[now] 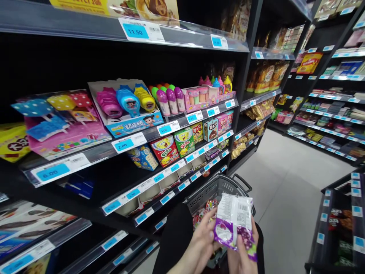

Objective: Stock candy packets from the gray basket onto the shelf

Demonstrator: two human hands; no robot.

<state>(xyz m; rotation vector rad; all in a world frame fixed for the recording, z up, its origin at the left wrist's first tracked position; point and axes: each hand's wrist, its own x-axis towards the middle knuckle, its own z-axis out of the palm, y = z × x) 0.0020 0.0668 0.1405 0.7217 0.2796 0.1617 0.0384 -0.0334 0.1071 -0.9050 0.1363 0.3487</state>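
Packet (pixel 231 219), gripped by left hand (pixel 201 239) and right hand (pixel 245 255), partly hides the grey basket (pixel 209 191) beside stocked shelves (pixel 151 137).

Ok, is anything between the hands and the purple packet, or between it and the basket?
Nothing visible: the left hand and right hand both hold the packet. No other item shows between it and the basket, though the packet hides part of that space.
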